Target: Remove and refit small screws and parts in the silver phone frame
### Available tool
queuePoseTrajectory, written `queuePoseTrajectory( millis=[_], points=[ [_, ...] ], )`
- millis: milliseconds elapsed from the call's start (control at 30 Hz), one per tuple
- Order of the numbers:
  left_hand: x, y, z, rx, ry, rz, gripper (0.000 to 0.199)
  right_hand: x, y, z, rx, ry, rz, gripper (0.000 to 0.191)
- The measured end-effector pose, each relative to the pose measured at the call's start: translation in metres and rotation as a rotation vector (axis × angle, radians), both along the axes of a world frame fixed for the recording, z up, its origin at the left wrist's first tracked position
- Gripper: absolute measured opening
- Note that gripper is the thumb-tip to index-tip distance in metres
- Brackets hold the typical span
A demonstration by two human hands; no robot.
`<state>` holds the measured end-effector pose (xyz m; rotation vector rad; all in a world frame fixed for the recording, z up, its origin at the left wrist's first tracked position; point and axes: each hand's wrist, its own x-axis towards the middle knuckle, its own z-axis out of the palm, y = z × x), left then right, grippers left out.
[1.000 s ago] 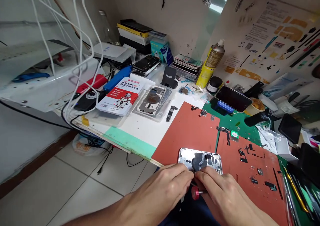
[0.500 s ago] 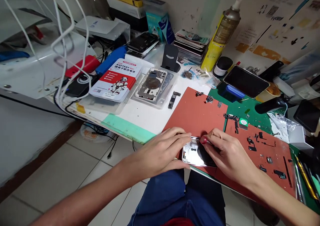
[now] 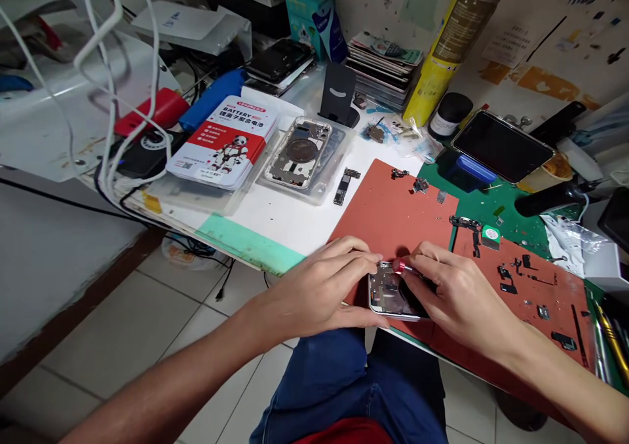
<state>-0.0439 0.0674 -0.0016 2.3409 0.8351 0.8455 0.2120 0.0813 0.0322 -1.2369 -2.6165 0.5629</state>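
Note:
An opened phone housing (image 3: 393, 292) lies at the front edge of the red-brown mat (image 3: 376, 215), its metal inside facing up. Around its left end my left hand (image 3: 327, 287) is closed, fingers along the far edge and thumb on the near edge. My right hand (image 3: 445, 287) pinches a slim tool with a red end (image 3: 399, 266), over the housing's far side. Where the tool's tip lies cannot be made out. The right fingers cover the housing's right part.
Small phone parts (image 3: 508, 280) lie on the right mat. A logic board (image 3: 345, 187), a second phone housing (image 3: 299, 152) in a plastic tray and a white-and-red battery box (image 3: 223, 143) stand farther left. A yellow spray can (image 3: 442, 57) stands behind.
The view has shifted, so the bench sits slightly differently. The housing's inside has lost its bright glare and now looks dark. Both hands keep their hold on housing and tool.

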Motion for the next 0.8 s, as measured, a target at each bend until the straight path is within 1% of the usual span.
queuePoseTrajectory(
  millis=[100, 200, 300, 367, 467, 567, 700, 800],
  points=[
    [0.000, 0.000, 0.000, -0.013, -0.022, 0.002, 0.056, 0.001, 0.001, 0.005, 0.010, -0.007, 0.008, 0.027],
    [-0.001, 0.001, 0.000, -0.007, -0.033, 0.001, 0.059, 0.009, 0.006, 0.017, 0.048, 0.033, -0.015, 0.024],
    [-0.001, 0.002, -0.001, -0.003, -0.038, -0.011, 0.055, 0.025, 0.011, 0.029, 0.075, 0.059, -0.096, 0.023],
    [-0.001, 0.003, -0.001, -0.005, -0.040, -0.014, 0.054, 0.037, 0.012, 0.034, 0.050, 0.055, -0.156, 0.024],
    [0.000, 0.003, -0.001, -0.019, -0.026, -0.005, 0.051, 0.052, 0.010, 0.036, -0.011, 0.060, -0.205, 0.023],
    [0.000, 0.003, -0.001, -0.028, -0.020, -0.001, 0.049, 0.060, 0.006, 0.035, -0.041, 0.061, -0.222, 0.023],
    [0.000, 0.003, 0.000, -0.044, -0.018, 0.006, 0.048, 0.061, 0.001, 0.035, -0.037, 0.077, -0.196, 0.023],
    [0.000, 0.002, 0.001, -0.037, -0.004, 0.007, 0.051, 0.058, -0.001, 0.035, -0.053, 0.079, -0.176, 0.022]
  ],
)
